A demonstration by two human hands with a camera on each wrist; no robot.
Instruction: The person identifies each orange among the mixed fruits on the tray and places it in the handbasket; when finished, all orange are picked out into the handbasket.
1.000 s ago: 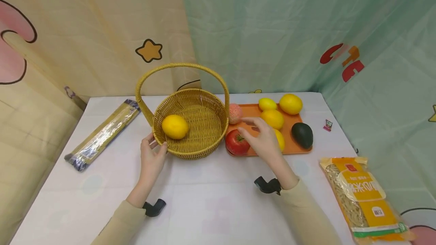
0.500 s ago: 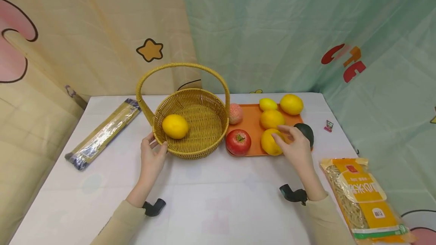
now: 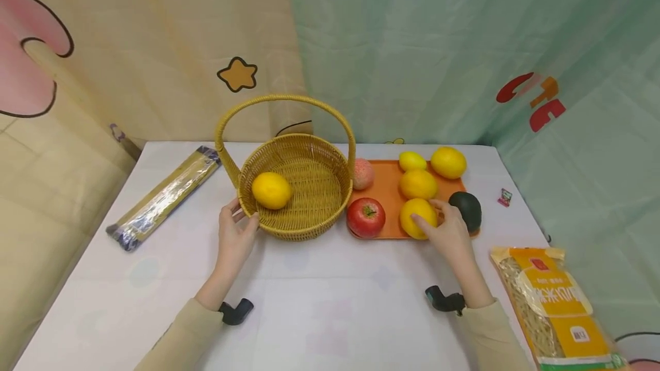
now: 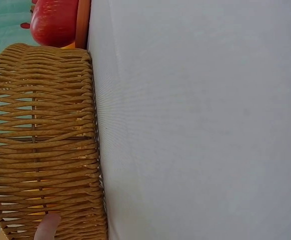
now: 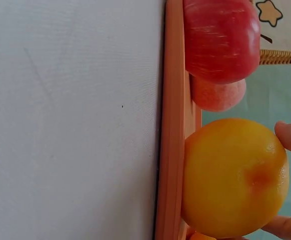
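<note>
In the head view, a wicker basket (image 3: 301,228) with a tall arched handle stands left of centre with one yellow fruit (image 3: 271,190) inside. My left hand (image 3: 234,239) grips the basket's near-left rim; in the left wrist view its thumb (image 4: 48,227) lies against the woven wall. At the front of the orange tray (image 3: 390,210) is a round yellow-orange fruit (image 5: 235,177). My right hand (image 3: 451,231) pinches that fruit from the right side, its thumb and fingers around it while it sits on the tray. Left of it lies a red pomegranate-like fruit (image 3: 366,217).
On or beside the tray are more yellow fruits (image 3: 418,184), a lemon (image 3: 412,161), a pink peach-like fruit (image 3: 363,174) and a dark green avocado (image 3: 466,210). A long wrapped packet (image 3: 165,196) lies left, a noodle bag (image 3: 557,308) right, a small candy (image 3: 505,197) behind it.
My right hand has moved right from above the red fruit to the front yellow-orange fruit and closed around it. My left hand stays at the basket rim. The head view has shifted slightly.
</note>
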